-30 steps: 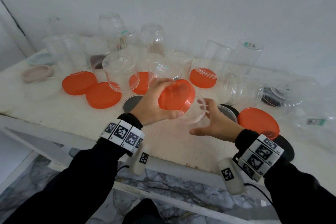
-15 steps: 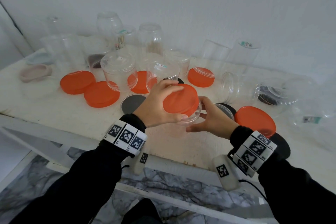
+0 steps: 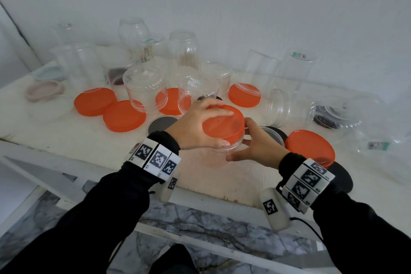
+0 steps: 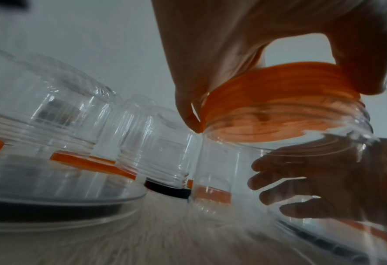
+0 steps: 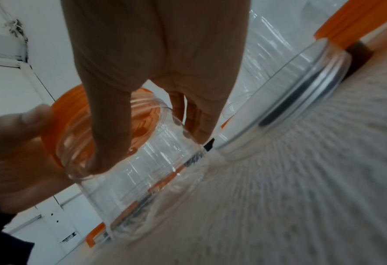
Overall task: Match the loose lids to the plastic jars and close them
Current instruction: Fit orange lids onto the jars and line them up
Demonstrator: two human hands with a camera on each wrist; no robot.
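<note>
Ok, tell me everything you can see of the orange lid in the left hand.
The orange lid is a round, flat-topped disc of smooth plastic with a ridged side wall. It sits slightly tilted on the threaded mouth of the clear jar, not screwed fully down. The left hand grips its rim from above; the right hand holds the jar beneath.

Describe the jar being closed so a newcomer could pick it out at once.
On the white table, look to the front middle, between the two wrists. The jar stands upright there, right hand around its side. Unlike every other jar, it has an orange lid on its mouth, gripped from above by the left hand.
</note>
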